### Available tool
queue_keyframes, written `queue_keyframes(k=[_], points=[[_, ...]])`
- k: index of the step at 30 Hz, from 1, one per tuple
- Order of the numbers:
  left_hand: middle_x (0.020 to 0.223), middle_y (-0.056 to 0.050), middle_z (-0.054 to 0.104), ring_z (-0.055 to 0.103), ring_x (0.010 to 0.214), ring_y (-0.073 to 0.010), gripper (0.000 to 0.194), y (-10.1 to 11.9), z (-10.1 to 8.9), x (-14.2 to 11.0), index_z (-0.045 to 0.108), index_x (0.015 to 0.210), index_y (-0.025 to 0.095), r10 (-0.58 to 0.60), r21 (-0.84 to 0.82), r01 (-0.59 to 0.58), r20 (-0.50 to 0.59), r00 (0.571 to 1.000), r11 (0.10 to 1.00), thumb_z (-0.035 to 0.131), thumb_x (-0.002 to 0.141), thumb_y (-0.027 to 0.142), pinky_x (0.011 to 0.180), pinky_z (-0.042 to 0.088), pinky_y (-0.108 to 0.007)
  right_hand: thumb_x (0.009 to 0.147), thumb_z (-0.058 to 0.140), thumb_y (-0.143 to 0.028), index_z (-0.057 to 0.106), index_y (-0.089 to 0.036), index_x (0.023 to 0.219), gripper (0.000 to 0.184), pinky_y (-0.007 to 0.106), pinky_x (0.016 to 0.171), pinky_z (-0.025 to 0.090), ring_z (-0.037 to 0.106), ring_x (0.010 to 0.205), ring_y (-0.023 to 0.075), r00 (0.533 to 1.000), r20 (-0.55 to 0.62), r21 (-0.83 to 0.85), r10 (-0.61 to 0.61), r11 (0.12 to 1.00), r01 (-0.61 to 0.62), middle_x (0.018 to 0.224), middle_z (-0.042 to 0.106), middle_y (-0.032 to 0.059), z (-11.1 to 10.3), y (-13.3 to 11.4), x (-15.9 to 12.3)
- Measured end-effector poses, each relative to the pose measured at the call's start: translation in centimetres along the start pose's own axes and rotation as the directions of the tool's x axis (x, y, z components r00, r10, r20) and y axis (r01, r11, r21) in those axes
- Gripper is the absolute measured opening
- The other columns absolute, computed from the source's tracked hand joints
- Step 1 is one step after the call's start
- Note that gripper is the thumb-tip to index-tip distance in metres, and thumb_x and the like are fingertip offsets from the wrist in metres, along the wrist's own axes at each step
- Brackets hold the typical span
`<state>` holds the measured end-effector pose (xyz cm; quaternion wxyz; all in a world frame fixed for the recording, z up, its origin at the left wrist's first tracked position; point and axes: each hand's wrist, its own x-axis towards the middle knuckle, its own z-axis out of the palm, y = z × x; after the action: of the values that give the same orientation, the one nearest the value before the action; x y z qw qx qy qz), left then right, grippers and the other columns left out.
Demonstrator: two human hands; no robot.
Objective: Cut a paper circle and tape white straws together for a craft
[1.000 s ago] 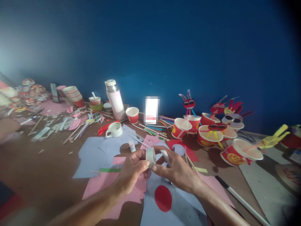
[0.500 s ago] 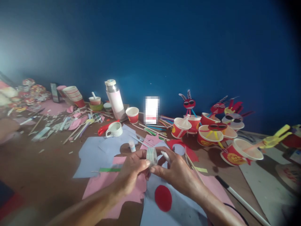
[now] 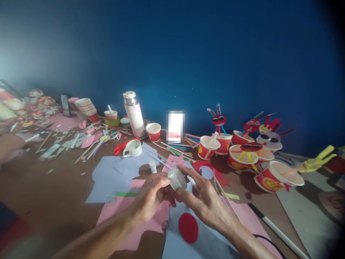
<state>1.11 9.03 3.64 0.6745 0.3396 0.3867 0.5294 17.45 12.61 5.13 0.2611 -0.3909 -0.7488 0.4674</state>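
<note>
My left hand [image 3: 153, 194] has its thumb and fingers closed on the near left side of a small round jar [image 3: 177, 179] with a pale, clouded face. My right hand [image 3: 201, 192] grips the jar's other side, thumb below and index finger above. A short white stick [image 3: 192, 180] is tucked between the right fingers; its kind is unclear. Beneath the hands lie pink paper [image 3: 126, 212] and pale blue paper [image 3: 172, 230] bearing a red paper circle [image 3: 188, 228]. Just beyond the left hand stands a small white glue stick [image 3: 152, 167].
A white mug [image 3: 132, 148], red-handled scissors [image 3: 121, 147], a thermos [image 3: 134, 118] and a paper cup [image 3: 153, 132] stand behind. Decorated cups [image 3: 277, 176] line the right. Paper scraps [image 3: 88, 140] litter the left. A white rod [image 3: 283, 230] lies at lower right.
The jar has been tilted and turned between both hands, so its round face now shows more. The view has shifted slightly.
</note>
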Motion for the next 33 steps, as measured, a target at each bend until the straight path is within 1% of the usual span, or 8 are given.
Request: queue_keyframes(k=[6,12,14,16,19,23,28,33], points=[[0.069,-0.007,0.063,0.061,0.065,-0.0169,0.020,0.4,0.5,-0.5,0.061,0.080,0.010,-0.066,0.116,0.058,0.073,0.995,0.992,0.055,0.079,0.029,0.052,0.046,-0.023,0.080,0.061,-0.040,0.052,-0.021,0.119,0.044,0.027,0.064,0.047,0.060,0.075,0.0179,0.999,-0.021,0.034,0.042,0.999,-0.041,0.089,0.066,0.0026,-0.8,0.6,0.2],[0.066,-0.006,0.062,0.058,0.063,-0.0156,0.021,0.5,0.0,-0.2,0.059,0.075,0.010,-0.068,0.388,0.061,0.004,0.998,0.920,0.059,0.075,0.032,0.056,0.043,-0.025,0.077,0.065,-0.044,0.057,-0.027,0.116,0.043,0.029,0.072,0.048,0.061,0.085,0.0190,0.998,0.061,0.003,0.004,1.000,-0.004,0.099,0.066,0.0008,-2.2,0.8,0.6],[0.068,-0.003,0.060,0.056,0.063,-0.0142,0.021,0.6,-0.2,-0.1,0.056,0.083,0.013,-0.074,0.466,0.084,-0.040,0.996,0.881,0.062,0.074,0.030,0.058,0.042,-0.025,0.077,0.066,-0.042,0.058,-0.028,0.115,0.041,0.029,0.074,0.047,0.061,0.089,0.0192,0.996,0.087,-0.026,-0.011,1.000,0.013,0.103,0.065,0.0005,-2.7,0.6,0.7],[0.072,0.000,0.058,0.055,0.063,-0.0137,0.032,0.6,-0.4,-0.2,0.051,0.098,0.018,-0.053,0.493,0.072,-0.052,0.997,0.867,0.065,0.072,0.030,0.058,0.042,-0.025,0.077,0.066,-0.039,0.059,-0.028,0.112,0.038,0.028,0.075,0.047,0.060,0.092,0.0192,0.993,0.119,-0.028,-0.022,0.999,0.026,0.104,0.065,0.0002,-3.0,0.5,0.7],[0.083,-0.001,0.055,0.054,0.067,-0.0137,0.040,0.6,-0.6,-0.4,0.047,0.109,0.022,0.040,0.504,-0.044,0.019,0.999,0.863,0.064,0.073,0.028,0.059,0.043,-0.026,0.075,0.068,-0.040,0.058,-0.028,0.110,0.038,0.026,0.072,0.046,0.060,0.088,0.0180,0.990,0.143,-0.016,-0.010,1.000,0.012,0.100,0.065,-0.0005,-2.9,0.6,0.7],[0.105,-0.004,0.044,0.053,0.072,-0.0115,0.016,0.3,-0.9,-0.4,0.059,0.091,0.019,0.119,0.484,-0.180,0.154,0.981,0.856,0.058,0.076,0.019,0.062,0.046,-0.026,0.071,0.070,-0.045,0.057,-0.023,0.102,0.041,0.023,0.060,0.043,0.054,0.072,0.0139,0.993,0.118,-0.022,-0.012,1.000,0.015,0.087,0.060,-0.0013,-2.6,1.2,0.6],[0.107,-0.003,0.039,0.051,0.071,-0.0103,0.012,0.3,-1.1,-0.3,0.060,0.086,0.019,0.105,0.454,-0.158,0.140,0.985,0.877,0.055,0.076,0.016,0.060,0.047,-0.027,0.074,0.069,-0.043,0.061,-0.020,0.095,0.032,0.021,0.057,0.038,0.048,0.067,0.0114,0.985,0.163,0.071,-0.060,0.996,0.049,0.078,0.058,-0.0022,-2.5,1.8,0.9],[0.107,-0.003,0.046,0.051,0.069,-0.0096,0.011,0.7,-0.8,-0.3,0.055,0.078,0.017,0.051,0.495,-0.129,0.168,0.984,0.859,0.055,0.069,0.011,0.061,0.046,-0.026,0.076,0.068,-0.041,0.065,-0.018,0.089,0.027,0.021,0.054,0.034,0.045,0.064,0.0104,0.977,0.195,0.147,-0.083,0.988,0.054,0.073,0.058,-0.0021,-2.4,2.0,1.0]])
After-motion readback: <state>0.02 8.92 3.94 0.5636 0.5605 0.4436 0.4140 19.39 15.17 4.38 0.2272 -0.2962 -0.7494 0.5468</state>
